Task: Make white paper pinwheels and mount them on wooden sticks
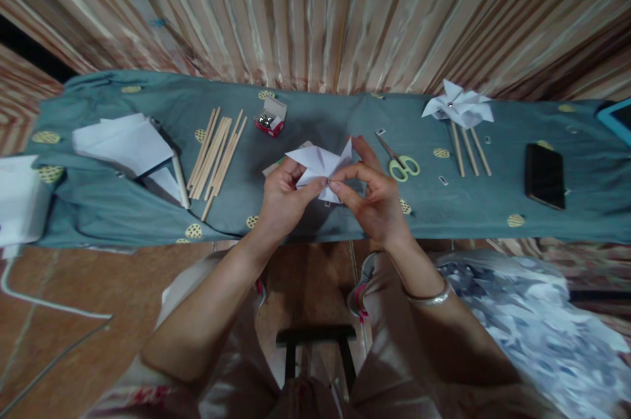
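Note:
A white paper pinwheel [315, 159] with folded blades is held over the table's middle, between both hands. My left hand [283, 200] grips it from the left, its thumb pressed near the centre. At that centre, my right hand [375, 198] pinches thumb and forefinger together; a small shiny spot shows there, too small to make out. Partly hidden behind the pinwheel lies a flat pale piece [272, 167]. Beyond, a small red and white box [270, 122] stands open with shiny metal tacks inside. Scissors with light green handles [404, 168] lie right of my right hand.
Several wooden sticks [214, 159] lie left of the hands, beside white paper sheets [125, 146] and a white rod-like tool [180, 180]. Finished pinwheels on sticks [461, 106] and a black phone [545, 175] lie rightward on the teal cloth [340, 103].

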Motion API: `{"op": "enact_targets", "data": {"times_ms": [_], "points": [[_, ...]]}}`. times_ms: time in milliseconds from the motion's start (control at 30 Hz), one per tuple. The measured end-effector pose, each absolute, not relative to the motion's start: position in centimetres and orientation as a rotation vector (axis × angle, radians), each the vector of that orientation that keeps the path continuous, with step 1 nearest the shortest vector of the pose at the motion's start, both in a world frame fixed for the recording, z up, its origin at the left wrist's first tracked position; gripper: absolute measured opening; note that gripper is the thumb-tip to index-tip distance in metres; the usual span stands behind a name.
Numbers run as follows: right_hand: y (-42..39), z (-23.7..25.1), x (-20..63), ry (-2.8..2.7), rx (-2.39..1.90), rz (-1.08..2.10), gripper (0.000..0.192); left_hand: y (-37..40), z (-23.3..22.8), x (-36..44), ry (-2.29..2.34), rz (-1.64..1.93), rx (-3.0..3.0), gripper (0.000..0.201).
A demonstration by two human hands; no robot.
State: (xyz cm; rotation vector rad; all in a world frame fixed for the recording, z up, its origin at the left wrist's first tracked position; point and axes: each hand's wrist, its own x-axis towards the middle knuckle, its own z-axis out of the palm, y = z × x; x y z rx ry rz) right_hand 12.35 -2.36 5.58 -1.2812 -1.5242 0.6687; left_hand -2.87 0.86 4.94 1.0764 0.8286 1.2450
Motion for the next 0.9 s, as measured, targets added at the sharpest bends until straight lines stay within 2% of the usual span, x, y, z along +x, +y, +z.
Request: {"op": "enact_targets", "data": {"times_ms": [233,400,733,900], "points": [[-2.1,5.0,12.2,-1.423,-1.27,0.768,0.002,0.6,5.2,-3.1,0.859,1.207,1.109,0.03],[-1.9,4.6,12.3,-1.391,-1.277,0.804,0.004,0.7,5.1,-3.2,0.809,1.192,1.115,0.039],[-1.6,4.0,12.1,-1.322,-1.243,0.878,0.009,1.1,4.7,-3.4,0.797,1.185,1.131,0.041],[-1.6,3.5,11.9,-1.268,-1.22,0.848,0.021,1.2,4.8,-3.5,0.797,1.167,1.103,0.039]]}}
